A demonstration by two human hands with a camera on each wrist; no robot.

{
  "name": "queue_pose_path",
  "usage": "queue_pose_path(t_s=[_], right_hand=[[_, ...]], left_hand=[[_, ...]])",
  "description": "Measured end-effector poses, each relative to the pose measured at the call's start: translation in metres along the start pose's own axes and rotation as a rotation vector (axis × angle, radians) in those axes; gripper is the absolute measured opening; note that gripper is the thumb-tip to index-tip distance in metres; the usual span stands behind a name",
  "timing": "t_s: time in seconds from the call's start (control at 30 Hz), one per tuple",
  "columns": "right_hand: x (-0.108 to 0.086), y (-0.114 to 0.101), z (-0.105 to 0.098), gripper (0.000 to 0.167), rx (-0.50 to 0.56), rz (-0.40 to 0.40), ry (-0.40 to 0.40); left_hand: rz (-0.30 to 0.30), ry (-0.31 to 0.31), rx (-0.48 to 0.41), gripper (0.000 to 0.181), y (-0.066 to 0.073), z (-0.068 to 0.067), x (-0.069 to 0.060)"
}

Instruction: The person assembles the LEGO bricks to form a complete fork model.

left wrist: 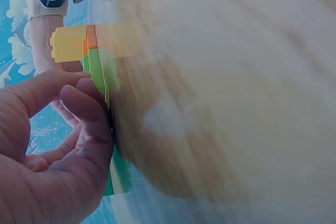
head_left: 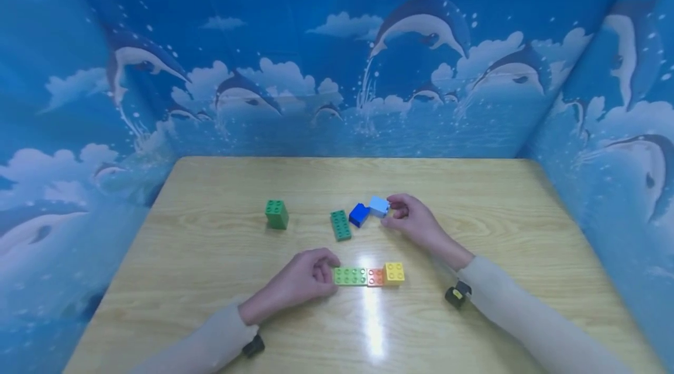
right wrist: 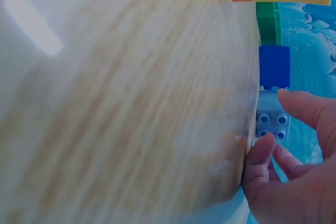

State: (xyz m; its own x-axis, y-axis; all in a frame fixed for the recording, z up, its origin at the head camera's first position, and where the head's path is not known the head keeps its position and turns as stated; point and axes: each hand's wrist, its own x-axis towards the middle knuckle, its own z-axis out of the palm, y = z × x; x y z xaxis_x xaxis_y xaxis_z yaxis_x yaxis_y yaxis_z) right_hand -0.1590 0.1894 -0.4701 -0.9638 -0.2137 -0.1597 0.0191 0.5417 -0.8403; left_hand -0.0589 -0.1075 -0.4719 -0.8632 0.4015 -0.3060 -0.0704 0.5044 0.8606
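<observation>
In front lies a row of joined bricks: a light green brick [head_left: 350, 276], an orange brick [head_left: 375, 277] and a taller yellow brick [head_left: 393, 273] at the right end. My left hand [head_left: 308, 274] pinches the light green brick at its left end, fingers bent. Farther back, my right hand [head_left: 416, 222] has thumb and fingers at opposite sides of a light blue brick [head_left: 378, 207]. Its studs face that hand in the right wrist view. A dark blue brick [head_left: 359, 215] lies just left of the light blue one.
A flat dark green brick [head_left: 341, 225] lies left of the dark blue brick. Farther left stands a tall green block [head_left: 277, 215]. The wooden table [head_left: 210, 257] is enclosed by a dolphin-print curtain [head_left: 326, 58] at the back and sides.
</observation>
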Motion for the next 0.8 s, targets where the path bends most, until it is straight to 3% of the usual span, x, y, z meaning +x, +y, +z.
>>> queue_pose_path(t_s=[0.2,0.53,0.8], right_hand=[[0.006,0.0,-0.002,0.062,-0.042,0.017,0.008],[0.011,0.001,0.005,0.05,-0.065,0.027,0.028],[0.002,0.0,-0.004,0.051,0.039,0.061,0.067]], left_hand=[[-0.001,0.001,0.008,0.044,0.001,0.001,0.0],[0.031,0.008,0.024,0.044,0.001,-0.001,-0.004],[0.013,0.004,0.023,0.045,0.004,0.001,-0.003]])
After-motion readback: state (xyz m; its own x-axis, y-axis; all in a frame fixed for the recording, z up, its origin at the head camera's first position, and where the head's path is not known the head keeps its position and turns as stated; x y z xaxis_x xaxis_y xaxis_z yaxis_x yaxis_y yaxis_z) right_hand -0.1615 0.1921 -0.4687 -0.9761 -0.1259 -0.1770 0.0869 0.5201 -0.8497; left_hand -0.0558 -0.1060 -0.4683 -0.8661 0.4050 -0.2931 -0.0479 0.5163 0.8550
